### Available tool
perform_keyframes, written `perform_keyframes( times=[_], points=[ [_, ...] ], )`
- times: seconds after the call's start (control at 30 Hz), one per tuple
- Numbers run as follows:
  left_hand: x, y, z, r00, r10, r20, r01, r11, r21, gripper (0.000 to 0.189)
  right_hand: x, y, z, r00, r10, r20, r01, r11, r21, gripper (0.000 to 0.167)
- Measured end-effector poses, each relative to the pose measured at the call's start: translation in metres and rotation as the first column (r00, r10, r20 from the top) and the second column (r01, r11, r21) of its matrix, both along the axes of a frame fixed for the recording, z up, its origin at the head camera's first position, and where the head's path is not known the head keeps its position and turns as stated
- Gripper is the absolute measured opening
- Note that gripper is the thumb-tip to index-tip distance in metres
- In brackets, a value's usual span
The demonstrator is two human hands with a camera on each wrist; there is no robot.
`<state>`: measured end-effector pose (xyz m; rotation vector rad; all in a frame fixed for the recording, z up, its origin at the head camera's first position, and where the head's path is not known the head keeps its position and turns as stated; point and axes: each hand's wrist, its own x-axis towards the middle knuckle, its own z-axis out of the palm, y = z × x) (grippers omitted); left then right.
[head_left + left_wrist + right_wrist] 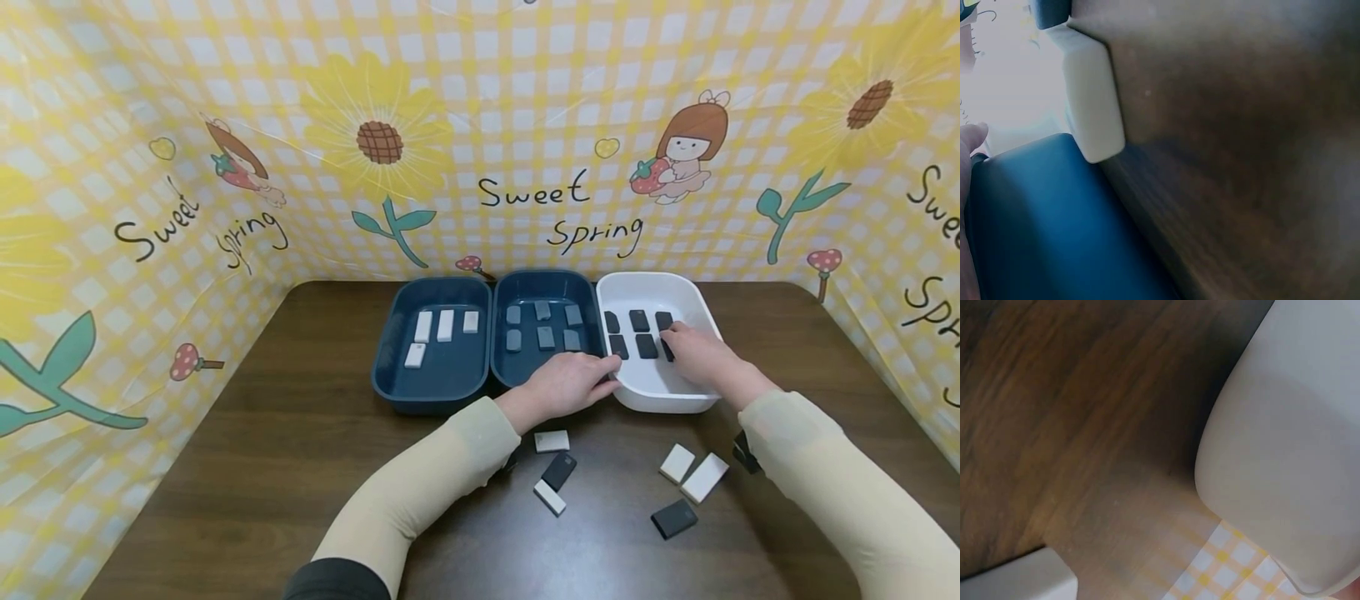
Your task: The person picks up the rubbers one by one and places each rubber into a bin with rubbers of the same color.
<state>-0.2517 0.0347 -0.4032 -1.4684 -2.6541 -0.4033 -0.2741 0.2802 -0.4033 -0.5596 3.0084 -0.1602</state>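
Note:
In the head view my right hand (701, 354) reaches into the white bin (660, 404) and pinches a small black block (667, 350) near its bottom. Several more black blocks, such as one black block (647, 346), lie in rows beside it. My left hand (570, 382) lies over the front of the middle blue bin (506, 367), its fingers fairly straight and touching the white bin's front left rim. In the left wrist view a fingertip (979, 132) shows against the bright white bin. The right wrist view shows the white bin's outer wall (1285, 456); the right fingers' grip is hidden there.
Grey blocks (545, 337) lie in the middle bin. Another blue bin (382, 375) at left holds several white blocks (446, 325). On the brown table (300, 467) in front lie white blocks (705, 478) and black blocks (674, 519). A checked cloth (480, 100) stands behind.

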Motion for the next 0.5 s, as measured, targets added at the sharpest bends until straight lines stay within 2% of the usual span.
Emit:
perform_keyframes(
  times=[0.2, 0.27, 0.37, 0.5],
  points=[
    [0.002, 0.001, 0.001, 1.0, -0.006, -0.004, 0.006, 1.0, -0.003, 0.018, 0.001, 0.002, 0.0, 1.0, -0.014, 0.018, 0.014, 1.0, -0.013, 0.033],
    [0.002, 0.001, 0.001, 1.0, -0.005, 0.0, 0.005, 1.0, -0.003, 0.018, 0.002, 0.001, 0.004, 0.998, -0.033, 0.056, 0.034, 0.999, -0.017, 0.034],
    [0.002, 0.001, 0.001, 1.0, 0.001, 0.009, -0.001, 1.0, -0.005, 0.018, 0.007, 0.0, 0.012, 0.997, -0.047, 0.066, 0.049, 0.998, -0.031, 0.035],
    [0.001, 0.001, 0.001, 1.0, 0.006, 0.004, -0.006, 1.0, -0.003, 0.018, 0.017, -0.002, 0.025, 0.999, -0.031, 0.017, 0.031, 0.999, -0.038, 0.035]
  ],
)
